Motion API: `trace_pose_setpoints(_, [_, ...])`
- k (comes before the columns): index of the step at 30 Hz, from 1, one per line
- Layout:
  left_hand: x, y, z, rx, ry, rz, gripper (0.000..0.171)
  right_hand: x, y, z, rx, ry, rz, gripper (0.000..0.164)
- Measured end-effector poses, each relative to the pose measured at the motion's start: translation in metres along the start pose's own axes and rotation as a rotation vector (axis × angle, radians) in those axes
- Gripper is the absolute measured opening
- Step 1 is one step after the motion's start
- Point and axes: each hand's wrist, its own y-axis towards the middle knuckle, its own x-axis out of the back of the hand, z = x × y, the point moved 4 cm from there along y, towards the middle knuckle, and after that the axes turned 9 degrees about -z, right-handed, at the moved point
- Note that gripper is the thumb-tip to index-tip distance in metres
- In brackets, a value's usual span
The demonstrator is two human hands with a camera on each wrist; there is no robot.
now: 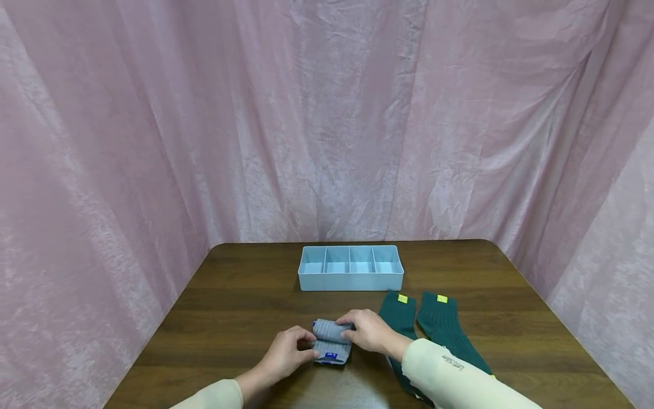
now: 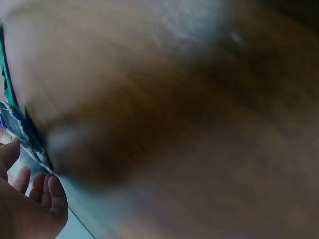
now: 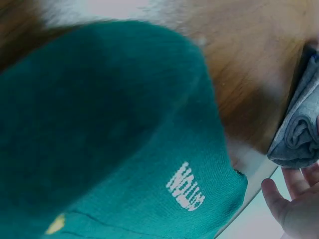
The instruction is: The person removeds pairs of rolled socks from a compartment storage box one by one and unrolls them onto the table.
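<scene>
A pair of grey ribbed socks point(image 1: 332, 341), partly rolled up, lies on the table between my two hands. A blue label shows on the flat part nearest me, and the roll's spiral end point(image 3: 300, 133) shows in the right wrist view. My left hand point(image 1: 287, 353) pinches the left edge of the socks, thumb and fingers curled at it. From the right, my right hand point(image 1: 369, 331) holds the other end of the roll between thumb and fingers. Two green ribbed socks point(image 1: 449, 325) with yellow labels lie flat to the right, partly under my right forearm.
A light blue box point(image 1: 351, 282) with several compartments in a row stands behind the socks, near the table's far side. The brown wooden table point(image 1: 230, 301) has rounded far corners. Pink curtains point(image 1: 327, 125) hang behind and on both sides.
</scene>
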Motion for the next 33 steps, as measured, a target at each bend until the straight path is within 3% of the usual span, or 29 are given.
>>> trace_pose_setpoints(9, [-0.009,-0.002,-0.002,-0.134,0.160,0.041,0.025,-0.001,0.006,-0.002,-0.090,0.042,0.028,0.022])
trace_pose_setpoints(16, [-0.009,-0.004,-0.006,-0.177,0.185,0.084,0.020,-0.001,0.011,-0.003,-0.181,0.097,0.048,0.019])
trace_pose_setpoints(23, [-0.010,-0.005,-0.007,-0.236,0.280,0.106,0.020,-0.001,0.014,-0.005,-0.182,0.083,-0.015,0.019])
trace_pose_setpoints(26, [-0.010,-0.005,-0.006,-0.262,0.286,0.088,0.020,0.001,0.014,-0.005,-0.112,0.008,-0.098,0.022])
trace_pose_setpoints(29, [-0.011,-0.005,-0.005,-0.264,0.277,0.087,0.021,0.002,0.012,0.000,0.070,-0.141,-0.167,0.018])
trace_pose_setpoints(31, [-0.012,-0.005,-0.004,-0.255,0.278,0.096,0.022,0.000,0.010,0.006,0.202,-0.245,-0.175,0.012])
trace_pose_setpoints(33, [-0.012,-0.005,-0.004,-0.243,0.283,0.107,0.024,-0.002,0.007,0.010,0.278,-0.299,-0.140,0.012])
